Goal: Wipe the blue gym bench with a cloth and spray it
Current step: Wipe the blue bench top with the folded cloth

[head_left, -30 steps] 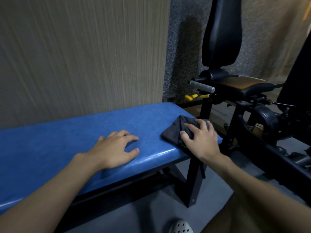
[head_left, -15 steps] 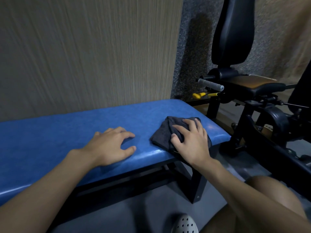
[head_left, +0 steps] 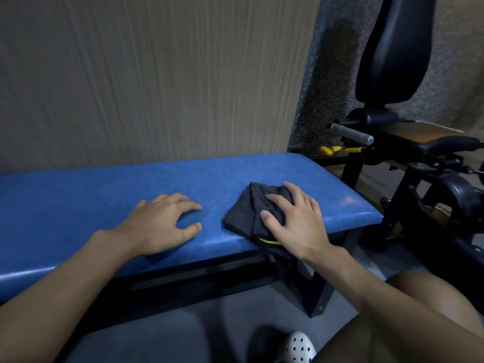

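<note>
Head view: the desk (head_left: 104, 195) is a long pad of blue vinyl with a faint mottled grain, rounded edges and a sheen along its near lip, set on a black metal frame. A dark grey cloth (head_left: 246, 213), soft and folded into a rough wedge, lies on the pad's right part at the near edge; a thin yellow strip shows at its near corner. Behind stands a wall (head_left: 157, 74) of pale panel with fine vertical grain, and next to it a speckled grey surface. To the right is a black machine (head_left: 392, 48) with a tall padded back, a ribbed grey grip (head_left: 352, 132) and a yellow knob (head_left: 327, 150). Low down, a white perforated shoe (head_left: 298, 347) rests on the grey floor (head_left: 183, 336).

Compared with a second ago, the cloth and the right hand (head_left: 296, 224) have slid left, away from the pad's right end, so bare blue now shows beyond the hand. The left hand (head_left: 159, 226) has kept its place.

The left hand lies palm down on the pad, released, fingers lightly arched and grasping nothing, forearm coming in from the lower left. The right hand presses flat on the cloth, fingers spread, thumb on the fabric, not clenched around it; its palm overhangs the near edge.
</note>
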Tool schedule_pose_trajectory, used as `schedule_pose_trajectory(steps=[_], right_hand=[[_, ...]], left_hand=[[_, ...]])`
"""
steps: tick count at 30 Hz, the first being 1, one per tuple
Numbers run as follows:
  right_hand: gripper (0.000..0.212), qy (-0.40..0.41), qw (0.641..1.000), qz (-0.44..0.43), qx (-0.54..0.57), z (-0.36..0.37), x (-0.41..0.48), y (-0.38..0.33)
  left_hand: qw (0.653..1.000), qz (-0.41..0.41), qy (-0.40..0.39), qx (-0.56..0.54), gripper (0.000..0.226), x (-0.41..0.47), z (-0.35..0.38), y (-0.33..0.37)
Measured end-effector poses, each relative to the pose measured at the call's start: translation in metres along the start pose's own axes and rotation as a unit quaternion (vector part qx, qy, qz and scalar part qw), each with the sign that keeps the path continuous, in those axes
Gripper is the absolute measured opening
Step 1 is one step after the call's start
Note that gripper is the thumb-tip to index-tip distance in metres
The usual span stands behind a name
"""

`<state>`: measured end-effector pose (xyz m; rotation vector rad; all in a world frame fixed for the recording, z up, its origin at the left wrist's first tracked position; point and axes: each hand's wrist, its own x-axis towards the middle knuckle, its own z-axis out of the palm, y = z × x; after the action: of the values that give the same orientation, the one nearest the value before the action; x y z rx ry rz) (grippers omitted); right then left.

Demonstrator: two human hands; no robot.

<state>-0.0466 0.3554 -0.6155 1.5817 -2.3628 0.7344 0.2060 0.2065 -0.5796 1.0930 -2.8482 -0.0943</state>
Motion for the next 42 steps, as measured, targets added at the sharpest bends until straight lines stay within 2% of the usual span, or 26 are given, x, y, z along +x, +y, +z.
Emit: schedule_pose_trajectory(steps=[5,9,12,14,16,18,21,23,25,27,29,31,34,38,42], right_hand=[[0.072,-0.015,0.999,-0.042,0.003,0.015,0.001,-0.046],[0.080,-0.087,0.992,-0.090,-0.002,0.005,0.003,-0.045],[0.080,-0.074,0.994,-0.075,-0.006,0.009,0.004,-0.053],[0.080,-0.076,0.994,-0.074,-0.015,0.019,0.002,-0.075],[0.082,-0.084,0.992,-0.096,-0.010,0.027,0.001,-0.103],[0.085,-0.105,0.987,-0.119,0.000,0.033,0.002,-0.126],[0.084,-0.163,0.976,-0.138,0.047,0.028,0.009,-0.132],[0.068,-0.169,0.969,-0.139,0.109,0.018,0.018,-0.118],[0.053,-0.135,0.976,-0.106,0.137,0.012,0.029,-0.095],[0.050,-0.140,0.981,-0.062,0.117,0.010,0.035,-0.075],[0.047,-0.158,0.981,-0.054,0.098,0.012,0.037,-0.066],[0.041,-0.156,0.981,-0.066,0.090,0.015,0.038,-0.066],[0.040,-0.161,0.983,-0.064,0.068,0.016,0.042,-0.072],[0.041,-0.165,0.982,-0.060,0.066,0.015,0.048,-0.078],[0.044,-0.177,0.978,-0.093,0.067,0.024,0.045,-0.078]], left_hand=[[1.000,-0.005,0.002,-0.025,0.089,-0.006,-0.004,-0.007],[0.999,-0.032,-0.001,-0.002,0.077,-0.017,-0.010,-0.017],[0.999,-0.039,0.009,-0.007,0.080,-0.026,-0.010,-0.029],[0.997,-0.041,0.027,-0.057,0.082,-0.031,-0.007,-0.039],[0.990,-0.045,0.064,-0.118,0.068,-0.034,-0.006,-0.044],[0.981,-0.045,0.103,-0.156,0.043,-0.036,-0.007,-0.044],[0.976,-0.018,0.144,-0.163,0.036,-0.038,-0.011,-0.035],[0.975,0.010,0.161,-0.155,0.041,-0.035,-0.015,-0.022],[0.979,0.022,0.151,-0.139,0.054,-0.028,-0.018,-0.001],[0.988,0.001,0.111,-0.107,0.060,-0.020,-0.013,0.023],[0.995,-0.034,0.079,-0.040,0.080,-0.013,0.001,0.038],[0.994,-0.051,0.090,0.020,0.098,-0.011,0.015,0.041],[0.993,-0.054,0.107,0.009,0.097,-0.014,0.018,0.029],[0.994,-0.069,0.085,0.003,0.089,-0.034,0.006,0.009],[0.988,-0.126,0.090,-0.008,0.078,-0.029,-0.002,0.019]])
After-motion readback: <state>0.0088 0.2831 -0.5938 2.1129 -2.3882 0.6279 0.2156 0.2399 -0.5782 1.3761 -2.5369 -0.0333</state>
